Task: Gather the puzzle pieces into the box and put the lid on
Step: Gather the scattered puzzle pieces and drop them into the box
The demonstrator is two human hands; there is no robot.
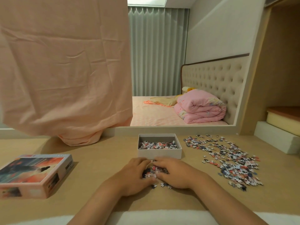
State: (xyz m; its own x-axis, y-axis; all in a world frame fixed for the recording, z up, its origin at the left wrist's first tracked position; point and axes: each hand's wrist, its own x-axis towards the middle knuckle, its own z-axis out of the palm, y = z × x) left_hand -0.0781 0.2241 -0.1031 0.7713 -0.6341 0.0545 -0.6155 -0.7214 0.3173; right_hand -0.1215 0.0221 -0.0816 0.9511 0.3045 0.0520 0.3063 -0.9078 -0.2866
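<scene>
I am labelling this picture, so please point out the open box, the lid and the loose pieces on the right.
open box (168, 153): head view, front wall.
lid (32, 169): head view, printed top face.
loose pieces (235, 164): head view, middle of the spread.

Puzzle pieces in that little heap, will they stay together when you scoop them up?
Probably not all: the heap is many small loose pieces, and strays already lie outside the left hand and right hand. They look thin and light, so lifting should be easy, spilling likely.
</scene>
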